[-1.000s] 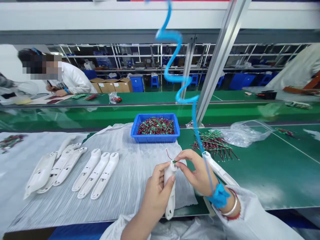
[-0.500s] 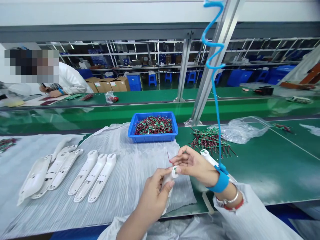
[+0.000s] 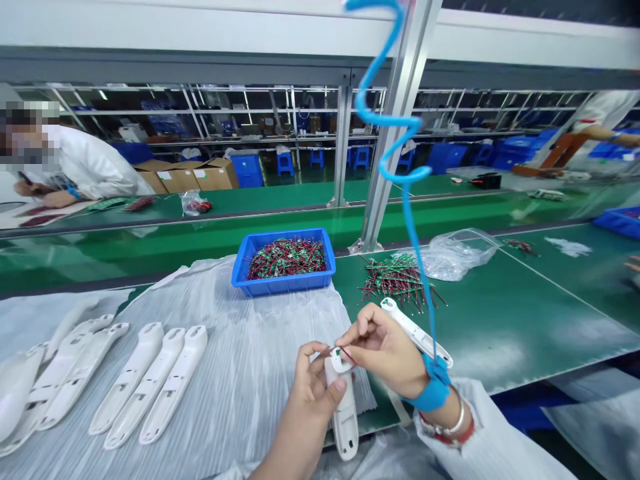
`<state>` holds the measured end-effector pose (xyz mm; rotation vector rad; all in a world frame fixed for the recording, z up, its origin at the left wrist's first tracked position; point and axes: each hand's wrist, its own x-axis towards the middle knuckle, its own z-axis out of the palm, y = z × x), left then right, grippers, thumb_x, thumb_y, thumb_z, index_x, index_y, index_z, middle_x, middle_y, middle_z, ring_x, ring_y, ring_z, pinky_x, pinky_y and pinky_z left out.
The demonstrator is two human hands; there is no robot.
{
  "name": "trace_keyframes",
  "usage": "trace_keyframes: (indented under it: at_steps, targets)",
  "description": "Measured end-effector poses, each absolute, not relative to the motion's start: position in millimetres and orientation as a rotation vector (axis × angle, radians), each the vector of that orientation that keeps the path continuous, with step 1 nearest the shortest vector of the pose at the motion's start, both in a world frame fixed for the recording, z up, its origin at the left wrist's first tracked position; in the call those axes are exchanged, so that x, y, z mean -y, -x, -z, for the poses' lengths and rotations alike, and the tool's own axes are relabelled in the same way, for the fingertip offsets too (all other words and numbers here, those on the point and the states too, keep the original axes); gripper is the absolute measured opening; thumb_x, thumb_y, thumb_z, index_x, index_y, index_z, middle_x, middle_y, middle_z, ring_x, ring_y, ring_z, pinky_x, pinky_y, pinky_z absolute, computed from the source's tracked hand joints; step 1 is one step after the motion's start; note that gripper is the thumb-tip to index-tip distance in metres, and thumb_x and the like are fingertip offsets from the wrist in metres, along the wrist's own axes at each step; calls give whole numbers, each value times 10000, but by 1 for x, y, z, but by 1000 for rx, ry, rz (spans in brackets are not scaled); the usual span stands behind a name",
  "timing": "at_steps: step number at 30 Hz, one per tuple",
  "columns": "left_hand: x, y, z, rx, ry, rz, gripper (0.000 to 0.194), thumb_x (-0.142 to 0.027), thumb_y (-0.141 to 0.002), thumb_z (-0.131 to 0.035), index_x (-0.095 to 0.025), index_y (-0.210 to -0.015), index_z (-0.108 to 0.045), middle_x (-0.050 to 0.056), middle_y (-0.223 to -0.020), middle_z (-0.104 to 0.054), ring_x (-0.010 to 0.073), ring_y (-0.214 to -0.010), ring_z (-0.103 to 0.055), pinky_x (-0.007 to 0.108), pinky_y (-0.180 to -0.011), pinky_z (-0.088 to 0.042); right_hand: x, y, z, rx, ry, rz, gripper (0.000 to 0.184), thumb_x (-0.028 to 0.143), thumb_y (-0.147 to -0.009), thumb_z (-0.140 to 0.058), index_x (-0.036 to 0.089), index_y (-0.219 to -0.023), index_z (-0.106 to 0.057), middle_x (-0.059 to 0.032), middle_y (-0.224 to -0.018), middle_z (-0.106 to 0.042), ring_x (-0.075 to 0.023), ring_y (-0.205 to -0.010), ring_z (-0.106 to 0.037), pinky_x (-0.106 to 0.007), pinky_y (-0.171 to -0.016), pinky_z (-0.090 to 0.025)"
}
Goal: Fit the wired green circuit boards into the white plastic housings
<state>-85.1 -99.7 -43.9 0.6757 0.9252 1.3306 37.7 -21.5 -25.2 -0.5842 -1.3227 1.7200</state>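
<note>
My left hand [image 3: 315, 390] is closed around the upper part of a white plastic housing [image 3: 346, 427], whose slotted end points down toward the table's front edge. A small green circuit board [image 3: 338, 353] shows in the opening at the housing's top. My right hand [image 3: 375, 343], with a blue wrist strap, pinches a thin dark red wire [image 3: 346, 353] at that top end. Just beyond my right wrist lies another white housing [image 3: 415, 332] with a bit of green in its head.
A blue bin [image 3: 285, 287] holds many wired green boards; a loose pile [image 3: 400, 277] lies right of it, by a clear plastic bag [image 3: 457, 257]. White housings [image 3: 173, 383] rest on the sheet at left. A blue coiled cord [image 3: 413, 220] hangs to my right wrist. A co-worker [image 3: 95, 160] sits far left.
The view has turned to the right. The housing in my left hand now shows its long slotted body, and my right fingers have come down onto the wire at its top.
</note>
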Motion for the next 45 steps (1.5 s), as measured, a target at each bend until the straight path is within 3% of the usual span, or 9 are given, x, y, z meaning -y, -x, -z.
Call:
trace_keyframes:
  at_steps: [4,8,13,19,24,28,36,41,45]
  targets:
    - [96,113,32,-1169,-885,-1256,407,-333,-703,-689,-295,-1039,-464,75,-1256,-532,259,-1168,-503,408,-982,-373,7,-75,4,1373,665,-1658,426,163,-603,-768,219,-780,-385,9,-737,-699,-125,-637,-661,-246,-581,-535]
    - [95,205,31,-1977,-1547,-1109,349,-416,-765,-546,-237,-1064,-553,92,-1311,-478,290,-1278,-361,475,-1099,-186,-32,-153,-29,1435,1009,-1431,488,213,-534,-788,232,-856,-422,-22,-749,-706,-166,-658,-669,-286,-593,-532]
    - [96,298,72,-2539,-1702,-622,418,-384,-812,-428,-164,-1166,-448,128,-1322,-464,343,-1271,-373,498,-1047,-305,-93,-231,-25,1558,1420,-1322,456,229,-491,-746,214,-849,-464,-48,-705,-697,-173,-652,-662,-273,-584,-498]
    - [95,302,110,-2727,-1869,-520,517,-360,-885,-276,-8,-1237,-416,327,-1365,-351,486,-1277,-282,638,-942,-329,-121,-237,30,1622,1578,-1259,346,171,-513,-665,187,-797,-469,-51,-672,-690,-177,-639,-659,-297,-617,-511]
    - [98,297,100,-2643,-1843,-512,485,-342,-905,-214,-60,-1246,-411,272,-1357,-390,454,-1293,-277,645,-943,-323,-128,-232,39,1787,1639,-1010,276,109,-531,-668,177,-735,-495,-44,-646,-672,-188,-629,-651,-311,-629,-509]
    - [100,294,86,-2514,-1874,-577,464,-329,-856,-310,-65,-1214,-444,221,-1313,-410,384,-1273,-350,521,-1040,-301,-137,-211,20,1968,1588,-689,161,143,-596,-664,175,-680,-530,-40,-634,-646,-173,-619,-617,-301,-643,-479]
    - [113,285,44,-2599,-1580,-850,555,-431,-787,-466,-166,-1273,-432,147,-1429,-359,354,-1108,-539,509,-953,-410,-155,-51,-12,2397,1147,-384,60,234,-748,-612,179,-725,-612,12,-676,-645,-125,-664,-597,-227,-637,-433]
    - [130,245,25,-1910,-907,-1357,562,-450,-620,-715,-254,-1117,-539,71,-1193,-631,312,-1131,-540,407,-951,-445,-171,36,-10,2627,954,-331,142,259,-844,-559,128,-844,-615,-13,-803,-640,-127,-776,-602,-300,-745,-479]
    - [134,199,27,-1536,-626,-1523,553,-336,-559,-795,-231,-1043,-547,67,-1064,-684,287,-1077,-579,336,-866,-497,-184,80,-3,2767,899,-270,217,306,-880,-516,122,-969,-592,-52,-984,-612,-159,-908,-586,-371,-815,-483]
